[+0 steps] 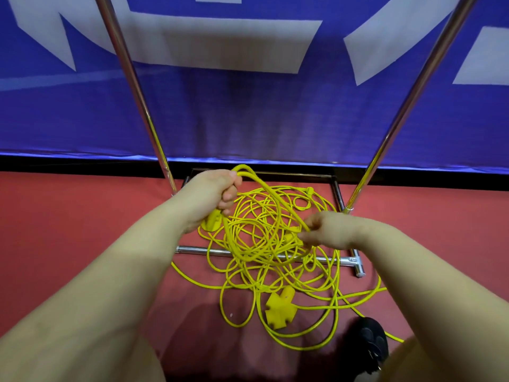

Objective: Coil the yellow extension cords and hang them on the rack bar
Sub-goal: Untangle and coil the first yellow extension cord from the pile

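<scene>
- The left hand is clenched around several gathered loops of the yellow extension cord, fingers curled over the strands, with a loop arching above the fist.
- A yellow socket end hangs just below the left hand, partly hidden behind the wrist.
- The right hand pinches one strand of the same cord between curled fingers and thumb, a little lower than and apart from the left hand.
- The strands run in a slack arc from one hand to the other and hang down between them.
- Below the hands, the rest of the yellow cords lies in a loose tangle on the red floor, uncoiled, spreading across and around the rack's base.
- A yellow multi-outlet block lies on the floor at the near edge of the tangle; a small yellow plug shows at its far edge.
- One strand trails away to the right, past a black shoe at the lower right.
- The rack's near base bar, chrome, lies on the floor with cord draped over it; a dark rear base frame sits behind the tangle.
- Two chrome uprights, the left pole and the right pole, rise from the base and leave the top of the view; the hanging bar itself is out of sight.
- Behind the rack stands a blue banner with large white shapes.
- No container appears in the view.
</scene>
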The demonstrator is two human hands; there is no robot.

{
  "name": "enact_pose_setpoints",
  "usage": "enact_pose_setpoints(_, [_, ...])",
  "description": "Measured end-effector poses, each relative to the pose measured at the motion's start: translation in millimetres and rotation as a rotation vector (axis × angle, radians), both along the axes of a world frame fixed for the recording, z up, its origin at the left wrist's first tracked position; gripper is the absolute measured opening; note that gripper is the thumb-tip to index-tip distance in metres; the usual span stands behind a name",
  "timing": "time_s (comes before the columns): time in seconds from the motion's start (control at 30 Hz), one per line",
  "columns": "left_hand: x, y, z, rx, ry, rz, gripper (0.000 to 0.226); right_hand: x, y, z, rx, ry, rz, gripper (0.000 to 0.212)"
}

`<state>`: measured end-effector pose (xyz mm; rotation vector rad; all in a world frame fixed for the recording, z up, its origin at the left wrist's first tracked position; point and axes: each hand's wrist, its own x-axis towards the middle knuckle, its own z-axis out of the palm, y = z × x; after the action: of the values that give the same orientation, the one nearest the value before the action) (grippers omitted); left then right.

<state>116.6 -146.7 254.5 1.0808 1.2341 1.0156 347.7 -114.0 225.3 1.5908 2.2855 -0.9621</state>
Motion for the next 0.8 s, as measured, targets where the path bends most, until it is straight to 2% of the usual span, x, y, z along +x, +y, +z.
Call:
enact_pose_setpoints(0.1, [-0.6, 3.7, -0.8, 0.014, -0.055, 0.164, 0.027, -0.3, -1.7, -3.8, -0.012, -0.066, 0.041, 0.031])
enact_pose_setpoints(0.2, [-3.9, 6.8, 2.3, 0.046, -0.102, 0.297, 0.027, -5.2, -0.2, -3.9, 0.004, 0.047, -0.002, 0.029])
enact_pose_setpoints(0.3, [-4.4, 5.3, 4.6, 0.084, 0.032, 0.252, 0.024, -13.8, -1.8, 11.0, -0.172, 0.514, -0.304, 0.026])
enact_pose_setpoints(0.4, [5.5, 0.3, 3.3, 0.023, 0.11, 0.062, 0.022, -18.5, -2.0, 30.4, -0.318, 0.948, -0.621, 0.016])
enact_pose_setpoints(0.5, [17.6, -5.0, -0.9, -0.025, 0.16, -0.138, 0.021, -19.0, 0.2, 41.1, -0.394, 1.204, -0.877, 0.011])
enact_pose_setpoints(0.6, [27.0, -8.3, -5.0, -0.06, 0.217, -0.259, 0.02, -19.4, 3.0, 41.6, -0.422, 1.297, -0.979, 0.014])
enact_pose_setpoints(0.73, [32.1, -10.5, -1.1, -0.134, 0.061, -0.315, 0.02, -20.4, 7.8, 37.8, -0.321, 1.283, -0.985, 0.009])
enact_pose_setpoints(0.8, [32.7, -12.5, 1.9, -0.143, 0.069, -0.373, 0.019, -21.3, 9.5, 37.5, -0.294, 1.301, -0.991, 0.01])
